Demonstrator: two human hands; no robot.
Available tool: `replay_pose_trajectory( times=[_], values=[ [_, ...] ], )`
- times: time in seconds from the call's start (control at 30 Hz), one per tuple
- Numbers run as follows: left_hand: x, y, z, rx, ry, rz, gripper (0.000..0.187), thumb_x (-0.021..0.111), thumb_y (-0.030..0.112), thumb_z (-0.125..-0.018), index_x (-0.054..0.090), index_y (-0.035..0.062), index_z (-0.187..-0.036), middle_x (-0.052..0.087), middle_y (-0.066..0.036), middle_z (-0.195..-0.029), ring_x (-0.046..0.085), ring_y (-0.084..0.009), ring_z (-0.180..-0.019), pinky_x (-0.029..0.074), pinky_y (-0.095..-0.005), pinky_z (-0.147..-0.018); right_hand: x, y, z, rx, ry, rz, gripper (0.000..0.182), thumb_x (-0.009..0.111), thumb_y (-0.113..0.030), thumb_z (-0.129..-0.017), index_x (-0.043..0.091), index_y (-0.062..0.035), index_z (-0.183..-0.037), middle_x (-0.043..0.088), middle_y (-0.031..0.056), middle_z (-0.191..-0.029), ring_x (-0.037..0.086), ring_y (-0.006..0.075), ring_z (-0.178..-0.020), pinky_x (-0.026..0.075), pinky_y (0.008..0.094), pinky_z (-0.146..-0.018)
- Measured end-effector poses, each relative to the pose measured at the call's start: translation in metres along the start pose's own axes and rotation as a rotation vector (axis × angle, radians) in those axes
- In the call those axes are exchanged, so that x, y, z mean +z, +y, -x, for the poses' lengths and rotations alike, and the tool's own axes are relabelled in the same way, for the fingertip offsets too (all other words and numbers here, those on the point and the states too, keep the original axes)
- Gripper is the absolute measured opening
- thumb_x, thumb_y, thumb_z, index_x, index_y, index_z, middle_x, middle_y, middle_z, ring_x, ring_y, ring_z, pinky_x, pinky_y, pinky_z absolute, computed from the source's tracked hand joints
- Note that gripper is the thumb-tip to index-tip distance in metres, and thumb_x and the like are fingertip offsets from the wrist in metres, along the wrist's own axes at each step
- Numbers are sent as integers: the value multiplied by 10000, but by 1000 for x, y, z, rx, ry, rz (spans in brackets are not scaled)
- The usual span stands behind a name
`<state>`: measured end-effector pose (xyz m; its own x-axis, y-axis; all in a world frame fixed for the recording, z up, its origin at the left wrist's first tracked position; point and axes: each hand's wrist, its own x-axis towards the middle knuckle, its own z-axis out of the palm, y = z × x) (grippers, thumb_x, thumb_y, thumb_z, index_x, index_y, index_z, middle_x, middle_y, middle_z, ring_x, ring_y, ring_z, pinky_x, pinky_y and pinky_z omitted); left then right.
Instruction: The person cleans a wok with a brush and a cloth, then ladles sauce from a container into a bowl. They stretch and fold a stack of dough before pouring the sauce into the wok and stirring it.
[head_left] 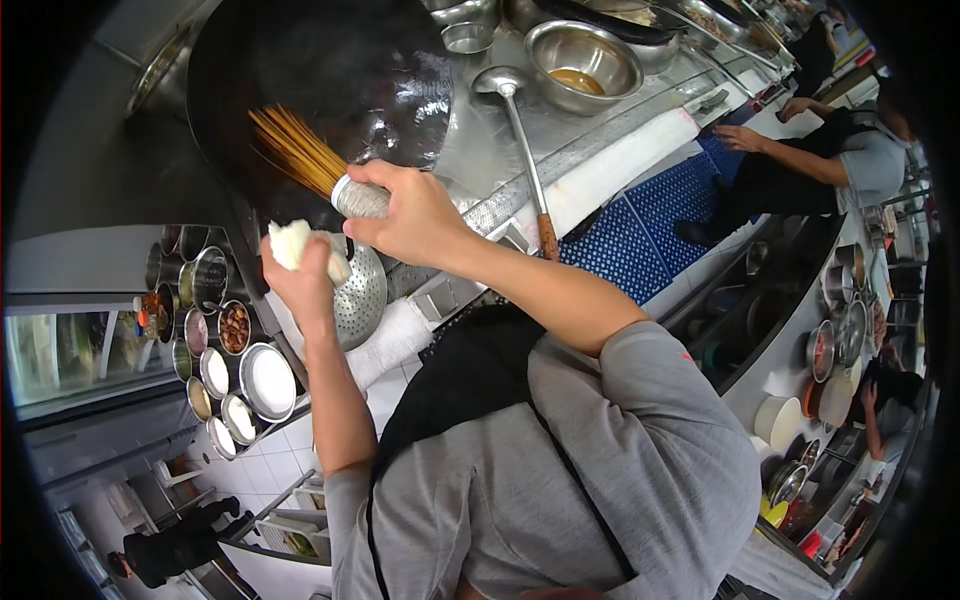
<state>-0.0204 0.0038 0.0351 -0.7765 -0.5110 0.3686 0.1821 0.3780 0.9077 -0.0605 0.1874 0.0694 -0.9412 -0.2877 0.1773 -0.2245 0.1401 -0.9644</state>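
Note:
My right hand (415, 215) is wrapped round the bound handle of a bamboo wok brush (300, 150). Its bristles point up and left over a large dark wok (310, 60), whose surface shines wet on the right side. My left hand (302, 280) grips a bunched white cloth (290, 243) just below the brush, at the wok's near rim. A perforated skimmer (362, 305) lies right beside my left hand, partly hidden by it. Farther right, a long ladle (518, 140) with a wooden handle end rests across the metal counter.
A steel bowl (597, 75) with brown liquid sits beyond the ladle. Several seasoning containers (268, 382) stand at left. A folded white towel (620, 165) lies along the counter edge. Co-workers (830, 150) stand at right, and another person (180, 540) is at lower left.

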Motion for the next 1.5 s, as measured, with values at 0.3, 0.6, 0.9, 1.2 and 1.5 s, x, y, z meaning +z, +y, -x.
replay_pose_trajectory(
  times=[0.3,0.6,0.9,1.2,1.5],
  values=[
    [-26,-103,57,-23,140,18,357,665,53,-725,536,-11,-1052,610,-102,-911,615,-193,-777,513,-311,-715,16,30,26,-133,-142,-100,571,806,-139,-771,611,20,-1283,690,154,-1149,657,145,-1025,508,258,-888],
    [-29,-51,-6,-512,173,352,162,643,53,-765,627,-54,-887,656,-119,-778,668,-225,-631,547,-335,-512,-99,42,80,166,248,-265,476,742,-46,-867,570,7,-1308,689,145,-1127,675,177,-981,553,310,-852],
    [40,-75,-24,-716,193,531,150,677,167,-828,647,31,-886,680,-84,-766,663,-192,-586,476,-305,-407,-138,138,115,337,88,445,494,776,-152,-762,669,-23,-1227,734,162,-875,696,148,-708,533,274,-631],
    [111,-85,-32,-852,272,775,225,673,133,-798,587,0,-959,675,-123,-817,676,-221,-621,489,-354,-399,-140,15,21,212,-8,171,543,683,-26,-838,459,-41,-1333,658,105,-933,618,127,-821,496,272,-694],
    [126,-97,-32,-884,381,674,186,671,131,-799,606,29,-940,667,-98,-784,676,-212,-638,517,-361,-456,-86,52,-244,-156,-646,1306,524,686,-242,-786,612,-187,-1302,723,162,-1059,680,328,-1031,515,437,-919]
  ],
)
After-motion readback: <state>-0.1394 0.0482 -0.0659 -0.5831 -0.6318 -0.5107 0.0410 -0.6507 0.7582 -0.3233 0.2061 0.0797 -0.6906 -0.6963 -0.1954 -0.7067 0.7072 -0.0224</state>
